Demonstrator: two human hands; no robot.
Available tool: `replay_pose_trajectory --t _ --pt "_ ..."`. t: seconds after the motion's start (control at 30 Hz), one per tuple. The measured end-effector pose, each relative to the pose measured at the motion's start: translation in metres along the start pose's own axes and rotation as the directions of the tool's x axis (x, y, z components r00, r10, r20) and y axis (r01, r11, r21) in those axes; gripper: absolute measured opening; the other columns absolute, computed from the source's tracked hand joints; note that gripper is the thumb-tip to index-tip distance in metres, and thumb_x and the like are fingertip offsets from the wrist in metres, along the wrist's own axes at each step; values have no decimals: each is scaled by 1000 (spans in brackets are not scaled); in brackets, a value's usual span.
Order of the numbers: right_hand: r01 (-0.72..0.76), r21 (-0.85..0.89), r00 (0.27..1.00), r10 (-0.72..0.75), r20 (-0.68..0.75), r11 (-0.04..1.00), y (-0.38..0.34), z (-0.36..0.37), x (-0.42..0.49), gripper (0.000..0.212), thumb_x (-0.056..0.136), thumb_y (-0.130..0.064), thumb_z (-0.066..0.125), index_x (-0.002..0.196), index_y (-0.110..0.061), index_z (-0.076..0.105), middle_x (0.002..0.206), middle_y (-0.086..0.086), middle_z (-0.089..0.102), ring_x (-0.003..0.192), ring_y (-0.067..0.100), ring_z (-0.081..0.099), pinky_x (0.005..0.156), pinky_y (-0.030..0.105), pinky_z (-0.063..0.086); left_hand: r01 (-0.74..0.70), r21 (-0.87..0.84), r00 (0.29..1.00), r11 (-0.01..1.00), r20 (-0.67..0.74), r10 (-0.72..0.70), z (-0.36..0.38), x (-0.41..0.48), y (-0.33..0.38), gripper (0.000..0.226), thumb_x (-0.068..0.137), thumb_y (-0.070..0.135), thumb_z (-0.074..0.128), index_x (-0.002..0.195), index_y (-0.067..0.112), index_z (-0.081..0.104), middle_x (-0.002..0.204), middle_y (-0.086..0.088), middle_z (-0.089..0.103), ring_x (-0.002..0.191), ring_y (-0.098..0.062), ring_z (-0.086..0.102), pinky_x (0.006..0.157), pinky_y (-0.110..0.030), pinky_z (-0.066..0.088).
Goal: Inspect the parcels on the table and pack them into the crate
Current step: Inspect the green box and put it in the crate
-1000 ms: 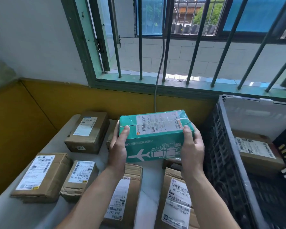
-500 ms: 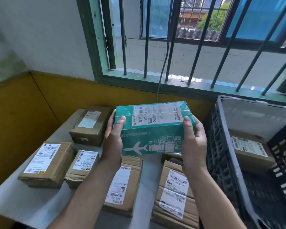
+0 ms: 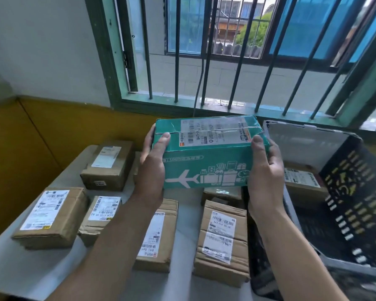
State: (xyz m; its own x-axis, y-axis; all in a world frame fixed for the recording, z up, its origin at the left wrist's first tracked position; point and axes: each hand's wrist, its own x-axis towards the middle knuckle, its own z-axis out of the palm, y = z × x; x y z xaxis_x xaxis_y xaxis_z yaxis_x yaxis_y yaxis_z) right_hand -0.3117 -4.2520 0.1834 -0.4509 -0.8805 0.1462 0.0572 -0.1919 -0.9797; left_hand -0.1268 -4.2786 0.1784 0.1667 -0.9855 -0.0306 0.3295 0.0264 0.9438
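A teal parcel (image 3: 206, 157) with a white aeroplane print and a shipping label on top is held in the air above the table. My left hand (image 3: 152, 168) grips its left end and my right hand (image 3: 264, 170) grips its right end, thumbs on the top edge. Several brown cardboard parcels lie on the white table (image 3: 185, 246) below, among them one (image 3: 223, 240) under my right wrist and one (image 3: 50, 216) at the left. The black slatted crate (image 3: 354, 205) stands to the right, with a brown parcel (image 3: 302, 181) inside.
A yellow wall panel (image 3: 20, 148) bounds the table at the left and back. A barred window with a green frame (image 3: 204, 105) is right behind. A white sheet (image 3: 302, 144) lines the crate's far wall.
Both hands have carried the teal parcel slightly to the right and tilted its top more towards me. The camera has pulled back a little.
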Motion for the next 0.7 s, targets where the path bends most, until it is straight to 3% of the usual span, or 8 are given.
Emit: replay_pose_trajectory --t 0.07,0.13,0.27,0.33,0.4,0.53,0.63,0.7 --pt "16 24 1000 -16 -23 1000 -9 -9 3 26 104 -43 54 128 -34 55 98 -8 72 78 -1 71 60 16 52 -17 -27 1000 999 19 18 12 -1 3 44 106 34 52 150 32 47 113 -2 77 92 -17 78 77 -40 65" --pt "35 24 998 -33 -49 999 -17 -26 8 23 103 -44 55 125 -37 57 96 -13 72 77 -5 71 63 16 52 -26 -55 998 998 52 29 32 -3 6 45 106 32 52 150 32 46 112 -2 78 94 -19 78 82 -43 64" --pt "57 29 993 -54 -103 998 -35 -58 21 34 100 -54 57 129 -36 59 118 -6 72 107 13 70 92 36 56 -51 -104 992 993 113 63 76 -8 10 46 105 29 54 150 31 46 113 -3 78 98 -23 78 81 -43 63" --pt "74 38 991 -69 -116 997 -47 -87 33 31 100 -51 58 127 -36 60 116 -7 72 107 13 71 93 36 56 -53 -105 987 993 143 68 109 -12 8 45 105 30 54 149 31 47 115 -4 78 99 -25 78 82 -43 64" --pt "64 61 991 -57 -120 996 -55 -107 43 13 103 -42 57 116 -40 60 110 -9 72 99 7 72 90 34 58 -75 -92 984 993 153 88 131 -12 8 45 105 31 55 149 31 49 116 -2 78 98 -23 78 81 -41 64" --pt "55 77 987 -43 -153 995 -67 -164 68 12 104 -35 57 115 -39 60 117 -3 72 106 14 71 99 47 57 -94 -115 974 989 197 116 192 -20 -8 46 105 26 56 150 29 47 114 -1 78 100 -19 77 81 -37 63" --pt "37 93 987 -22 -157 995 -66 -208 88 15 102 -30 58 118 -34 59 108 -5 73 93 9 73 83 37 60 -76 -125 960 989 259 107 233 -25 -26 46 105 25 56 149 32 45 120 -5 76 108 -26 75 94 -50 60" --pt "2 62 989 7 -145 998 -64 -235 104 21 103 -28 58 124 -29 56 102 -7 71 78 0 72 68 25 57 -86 -92 949 992 294 110 255 -25 -37 44 106 24 54 149 32 44 117 -4 76 104 -23 76 90 -45 62"
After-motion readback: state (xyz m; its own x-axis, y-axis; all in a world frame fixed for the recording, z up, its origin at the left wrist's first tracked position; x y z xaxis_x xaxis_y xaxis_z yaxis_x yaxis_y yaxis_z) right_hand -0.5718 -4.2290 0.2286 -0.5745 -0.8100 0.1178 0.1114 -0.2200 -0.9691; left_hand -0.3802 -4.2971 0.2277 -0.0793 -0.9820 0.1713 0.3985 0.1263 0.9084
